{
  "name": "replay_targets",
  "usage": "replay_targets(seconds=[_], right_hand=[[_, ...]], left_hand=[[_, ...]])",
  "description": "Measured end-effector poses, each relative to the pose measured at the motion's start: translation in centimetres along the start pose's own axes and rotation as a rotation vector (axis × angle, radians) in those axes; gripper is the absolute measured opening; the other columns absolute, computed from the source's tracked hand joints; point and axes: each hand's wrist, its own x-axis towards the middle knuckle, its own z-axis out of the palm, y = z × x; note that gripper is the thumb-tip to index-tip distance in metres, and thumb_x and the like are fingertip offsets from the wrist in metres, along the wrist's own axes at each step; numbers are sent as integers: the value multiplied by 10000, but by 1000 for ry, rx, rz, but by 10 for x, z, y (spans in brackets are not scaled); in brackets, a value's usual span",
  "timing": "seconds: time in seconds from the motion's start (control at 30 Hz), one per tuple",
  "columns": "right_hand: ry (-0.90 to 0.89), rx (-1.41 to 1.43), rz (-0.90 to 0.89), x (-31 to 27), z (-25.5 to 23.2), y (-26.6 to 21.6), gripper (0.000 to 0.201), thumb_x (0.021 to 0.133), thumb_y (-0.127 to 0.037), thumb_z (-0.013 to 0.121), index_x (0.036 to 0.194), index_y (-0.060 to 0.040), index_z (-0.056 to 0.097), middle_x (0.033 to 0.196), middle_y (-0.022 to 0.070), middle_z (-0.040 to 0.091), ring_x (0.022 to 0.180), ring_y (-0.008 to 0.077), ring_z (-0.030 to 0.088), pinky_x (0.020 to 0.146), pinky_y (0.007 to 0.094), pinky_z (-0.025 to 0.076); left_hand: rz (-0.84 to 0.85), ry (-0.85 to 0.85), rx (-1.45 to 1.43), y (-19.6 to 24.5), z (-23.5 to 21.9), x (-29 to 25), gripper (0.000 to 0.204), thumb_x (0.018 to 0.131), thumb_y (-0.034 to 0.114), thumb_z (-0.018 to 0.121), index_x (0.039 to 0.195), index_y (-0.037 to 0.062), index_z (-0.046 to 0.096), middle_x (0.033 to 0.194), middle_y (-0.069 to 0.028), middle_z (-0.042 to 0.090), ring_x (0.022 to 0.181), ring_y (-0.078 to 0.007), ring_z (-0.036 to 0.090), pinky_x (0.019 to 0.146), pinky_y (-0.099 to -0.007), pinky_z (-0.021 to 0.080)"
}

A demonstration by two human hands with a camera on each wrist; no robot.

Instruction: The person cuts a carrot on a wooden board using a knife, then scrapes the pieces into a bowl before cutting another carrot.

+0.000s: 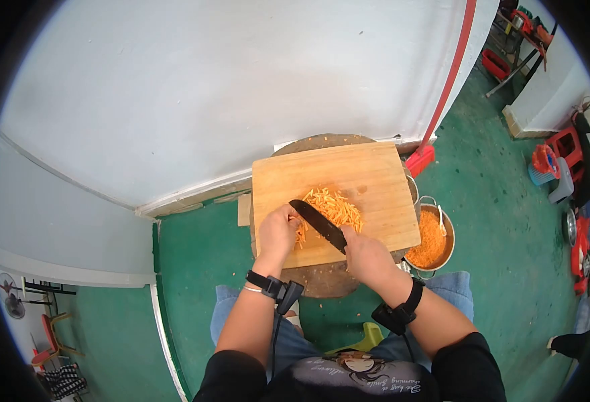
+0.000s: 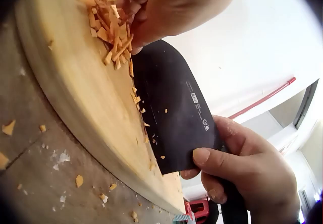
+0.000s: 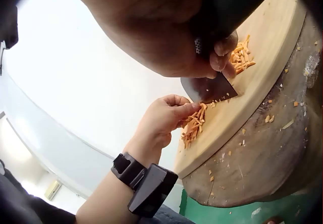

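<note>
My right hand (image 1: 369, 258) grips a black cleaver (image 1: 318, 224) by its handle, with the thumb laid on the blade's heel in the left wrist view. The blade stands on edge on a wooden cutting board (image 1: 375, 167), slanting between two heaps of carrot strips. Beyond it lies the larger pile of carrot strips (image 1: 334, 206). On the near side my left hand (image 1: 278, 233), its fingers curled, holds a smaller bunch of carrot strips (image 2: 113, 35) against the board beside the blade's tip. Small orange crumbs stick along the cutting edge.
The board lies on a round wooden block (image 1: 322, 281) scattered with crumbs. A metal pot (image 1: 450, 251) of finely chopped orange bits stands on the green floor at right, a white utensil inside. A white wall (image 1: 241, 87) rises behind the board. Red stools (image 1: 566, 151) are farther right.
</note>
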Motion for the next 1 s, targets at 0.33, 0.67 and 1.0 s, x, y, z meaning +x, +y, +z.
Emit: replay_targets(seconds=[0.33, 0.67, 1.0], right_hand=[[97, -38, -30, 0, -3, 7, 337, 816, -64, 502, 1138, 17, 446, 730, 197, 608, 672, 354, 611, 598, 449, 486], [82, -123, -23, 0, -3, -1, 283, 760, -19, 513, 1036, -10, 454, 750, 163, 612, 712, 301, 636, 601, 391, 505], [117, -117, -63, 3, -3, -6, 280, 786, -41, 498, 1060, -18, 444, 781, 141, 619, 710, 288, 639, 603, 376, 507]], left_hand=[[259, 16, 122, -11, 5, 0, 170, 794, 65, 594, 943, 3, 648, 904, -197, 613, 909, -369, 567, 806, -396, 460], [254, 99, 160, -1, 11, -8, 312, 689, 119, 723, 947, -11, 606, 926, -190, 574, 897, -352, 546, 810, -402, 446], [240, 63, 91, 1, 9, -8, 250, 700, 88, 700, 892, -24, 584, 919, -193, 586, 915, -355, 547, 801, -412, 445]])
